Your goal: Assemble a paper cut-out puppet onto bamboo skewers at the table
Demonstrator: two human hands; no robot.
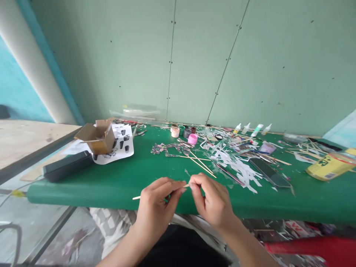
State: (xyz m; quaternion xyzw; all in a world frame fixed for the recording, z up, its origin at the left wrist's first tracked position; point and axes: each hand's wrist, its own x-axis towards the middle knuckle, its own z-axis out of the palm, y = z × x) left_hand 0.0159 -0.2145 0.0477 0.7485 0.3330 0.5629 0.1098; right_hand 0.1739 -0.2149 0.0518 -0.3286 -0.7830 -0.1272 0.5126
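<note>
A thin wooden stick (136,198) passes through my left hand (159,200), its blunt end poking out on the left. The thumb and forefinger of that hand pinch it close to its right end. My right hand (213,198) meets that end with thumb and forefinger pressed together; whether they grip the stick tip or some small piece on it is hidden. Both hands are over the front edge of the green table (116,181). Beyond them lie more wooden sticks (204,167) with patterned, painted-looking pieces (171,149) at their far ends.
White paper strips (236,163), a phone (269,172) and a yellow can (330,166) are on the right. Paint pots (191,139) and small glue bottles (257,129) stand farther back. At left are a cardboard box (101,142), a printed sheet (125,150) and a dark case (68,166).
</note>
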